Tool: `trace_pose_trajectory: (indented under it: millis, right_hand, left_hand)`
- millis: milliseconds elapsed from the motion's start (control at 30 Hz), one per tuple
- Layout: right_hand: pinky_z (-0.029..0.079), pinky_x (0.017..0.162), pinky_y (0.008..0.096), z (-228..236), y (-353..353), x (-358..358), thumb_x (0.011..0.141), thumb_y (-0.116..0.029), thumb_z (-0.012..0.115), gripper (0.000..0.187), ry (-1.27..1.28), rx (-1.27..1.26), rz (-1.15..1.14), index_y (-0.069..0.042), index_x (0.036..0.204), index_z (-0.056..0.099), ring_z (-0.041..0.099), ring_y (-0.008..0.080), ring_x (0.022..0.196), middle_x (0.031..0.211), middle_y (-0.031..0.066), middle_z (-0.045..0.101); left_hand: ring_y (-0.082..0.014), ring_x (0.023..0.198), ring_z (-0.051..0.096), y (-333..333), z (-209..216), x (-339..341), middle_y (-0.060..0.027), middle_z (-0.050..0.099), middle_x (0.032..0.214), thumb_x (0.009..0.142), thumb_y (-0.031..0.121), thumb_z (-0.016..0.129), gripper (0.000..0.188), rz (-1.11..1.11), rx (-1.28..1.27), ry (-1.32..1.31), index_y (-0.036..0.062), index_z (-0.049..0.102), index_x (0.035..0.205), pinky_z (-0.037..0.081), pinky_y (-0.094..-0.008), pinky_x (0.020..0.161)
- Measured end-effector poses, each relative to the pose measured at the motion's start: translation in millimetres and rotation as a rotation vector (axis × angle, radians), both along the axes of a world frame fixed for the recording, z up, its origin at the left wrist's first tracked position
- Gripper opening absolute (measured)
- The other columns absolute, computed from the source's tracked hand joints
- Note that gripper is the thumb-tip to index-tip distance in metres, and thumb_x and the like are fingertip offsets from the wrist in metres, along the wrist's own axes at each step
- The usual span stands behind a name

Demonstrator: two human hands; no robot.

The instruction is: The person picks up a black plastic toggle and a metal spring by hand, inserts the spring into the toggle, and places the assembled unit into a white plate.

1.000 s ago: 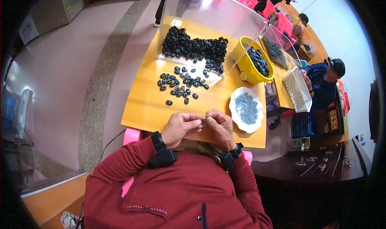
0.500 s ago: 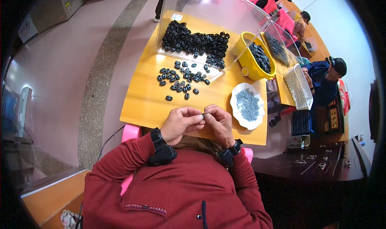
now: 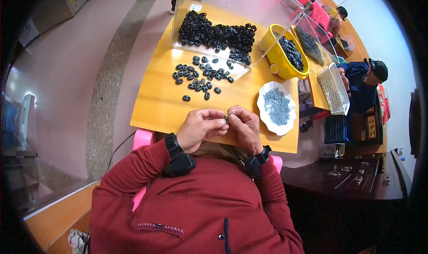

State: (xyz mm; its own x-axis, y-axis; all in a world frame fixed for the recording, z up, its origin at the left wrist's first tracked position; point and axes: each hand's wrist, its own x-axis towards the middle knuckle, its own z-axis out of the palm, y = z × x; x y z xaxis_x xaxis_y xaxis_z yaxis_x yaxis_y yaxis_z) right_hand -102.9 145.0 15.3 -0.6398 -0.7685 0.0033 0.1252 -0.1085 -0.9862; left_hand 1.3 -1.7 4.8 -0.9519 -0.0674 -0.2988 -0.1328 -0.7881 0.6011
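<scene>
My left hand (image 3: 198,130) and my right hand (image 3: 246,128) meet at the near edge of the wooden table. Thumbs and fingertips of both pinch a small dark piece (image 3: 226,118) between them; the fingers cover most of it, so its exact kind is unclear. Just beyond lie several black oval two-hole plastic pieces (image 3: 186,98), loose on the tabletop. To the right of my right hand stands a white scalloped plate (image 3: 281,130) holding a heap of small greyish, thin parts (image 3: 276,106).
A clear plastic bin (image 3: 249,6) on its side spills a pile of black oval pieces (image 3: 214,36). Right of it stands a yellow tub (image 3: 281,68) of dark parts. A co-worker (image 3: 361,91) sits at the right, by a white perforated basket (image 3: 331,88).
The table and its things sit slightly higher in the picture, and both hands appear a little farther up. The pinch on the small piece continues, with its angle slightly altered.
</scene>
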Motion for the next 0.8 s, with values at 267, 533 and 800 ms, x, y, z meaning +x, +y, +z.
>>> trace_pose_trajectory:
  millis: [267, 533, 800]
  right_hand:
    - [0.044, 0.073, 0.0193, -11.1, 6.5, -1.7, 0.091, -0.005, 0.059, 0.006, 0.036, 0.019, -0.037, 0.001, 0.092, 0.06, 0.053, 0.0061, 0.08, 0.092, 0.0003, 0.056]
    - [0.045, 0.072, 0.0192, -8.5, 5.2, 1.9, 0.09, -0.003, 0.06, 0.005, 0.01, 0.01, -0.034, 0.002, 0.091, 0.06, 0.054, 0.0067, 0.081, 0.092, 0.001, 0.057]
    - [0.047, 0.07, 0.0194, -13.4, 7.9, -0.2, 0.09, -0.003, 0.06, 0.006, 0.061, 0.034, -0.052, 0.003, 0.091, 0.061, 0.056, 0.0072, 0.078, 0.092, 0.002, 0.058]
  left_hand:
    - [-0.0178, 0.085, 0.066, 1.3, 2.0, 1.3, -0.0106, 0.063, 0.095, 0.088, 0.002, 0.06, 0.018, 0.062, -0.014, -0.017, -0.0035, 0.056, 0.105, 0.057, -0.0283, 0.076]
    - [-0.0176, 0.085, 0.066, 2.7, -2.6, 0.3, -0.0114, 0.064, 0.096, 0.088, 0.002, 0.06, 0.017, 0.079, -0.015, -0.011, -0.003, 0.055, 0.104, 0.057, -0.0285, 0.077]
    - [-0.0169, 0.081, 0.067, 4.3, -1.1, -0.7, -0.0116, 0.066, 0.092, 0.087, 0.001, 0.061, 0.018, 0.116, -0.003, -0.018, -0.0032, 0.055, 0.103, 0.058, -0.0267, 0.074]
